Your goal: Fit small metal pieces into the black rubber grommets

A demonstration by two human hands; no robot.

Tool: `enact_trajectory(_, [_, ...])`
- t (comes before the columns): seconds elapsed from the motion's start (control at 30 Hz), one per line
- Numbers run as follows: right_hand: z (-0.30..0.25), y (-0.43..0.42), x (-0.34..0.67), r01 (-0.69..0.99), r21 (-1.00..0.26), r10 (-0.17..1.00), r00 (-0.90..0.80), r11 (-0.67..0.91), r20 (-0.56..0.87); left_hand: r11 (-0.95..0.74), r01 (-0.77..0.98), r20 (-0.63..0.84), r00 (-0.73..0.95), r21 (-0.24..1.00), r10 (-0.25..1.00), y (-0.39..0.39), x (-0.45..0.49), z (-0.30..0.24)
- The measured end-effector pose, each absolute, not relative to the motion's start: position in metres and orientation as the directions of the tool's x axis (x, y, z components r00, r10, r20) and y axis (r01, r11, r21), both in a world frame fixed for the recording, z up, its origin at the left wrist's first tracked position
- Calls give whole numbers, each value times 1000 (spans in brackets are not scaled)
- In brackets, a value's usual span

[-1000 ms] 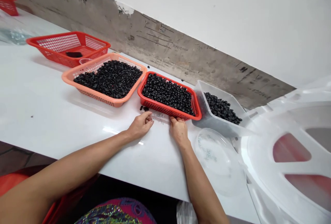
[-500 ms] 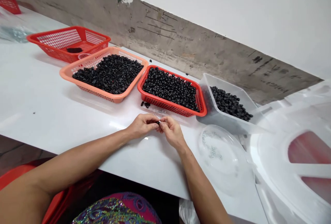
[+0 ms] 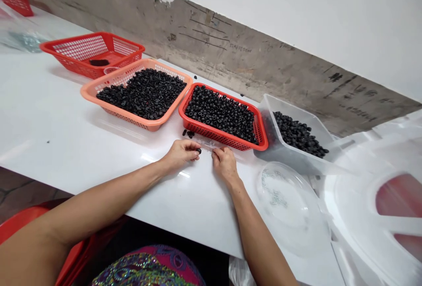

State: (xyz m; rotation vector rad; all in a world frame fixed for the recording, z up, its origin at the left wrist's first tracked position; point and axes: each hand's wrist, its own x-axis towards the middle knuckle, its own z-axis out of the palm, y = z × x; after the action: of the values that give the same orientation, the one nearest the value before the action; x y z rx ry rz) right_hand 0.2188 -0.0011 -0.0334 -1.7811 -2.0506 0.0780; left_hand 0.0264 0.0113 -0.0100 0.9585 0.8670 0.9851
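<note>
My left hand (image 3: 183, 154) pinches a small round black part (image 3: 198, 150) between thumb and fingertips, just above the white table. To its right, my right hand (image 3: 226, 163) is closed with its fingertips down at the edge of a scatter of tiny shiny pieces (image 3: 207, 141). Whether it grips one of them I cannot make out. Right behind the hands stands a red basket (image 3: 214, 133) full of black ring-like parts (image 3: 220, 114). A few loose black pieces (image 3: 189, 133) lie at its front edge.
An orange basket (image 3: 132, 121) heaped with small black parts stands left, a red basket (image 3: 89, 68) behind it. At right are a translucent bin (image 3: 296, 163) of black parts, a clear round lid (image 3: 293, 215) with tiny pieces, and a white plastic chair (image 3: 356, 202). A wall runs behind.
My hands, together at one black part before, have come apart. The right hand has moved to the tiny shiny pieces, while the left keeps the black part.
</note>
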Motion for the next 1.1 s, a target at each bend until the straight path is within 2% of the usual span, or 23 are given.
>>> enact_trajectory(0.2, [-33,-5,216,817,-532,954,-69,222,293,260,-283,-167,313,923,935,12,25,-8])
enact_trajectory(0.4, [-27,-8,214,650,-745,971,46,150,236,274,-260,-174,352,926,920,10,24,-8])
enact_trajectory(0.6, [-15,-14,207,251,-968,998,56,0,15,281,-248,-176,375,927,910,9,25,-6])
enact_trajectory(0.7, [-11,-18,203,55,-994,996,-14,-89,-90,275,-250,-167,382,928,909,9,25,-5])
enact_trajectory(0.8, [-8,-20,199,-45,-990,990,-64,-132,-129,266,-218,-165,395,939,904,8,25,-4])
enact_trajectory(1.0, [-8,-22,197,-84,-990,987,-121,-115,-104,216,-131,-133,462,968,877,4,26,-3])
enact_trajectory(1.1, [-10,-22,196,-77,-992,987,-131,-104,-93,134,-77,-79,494,988,866,3,26,-5])
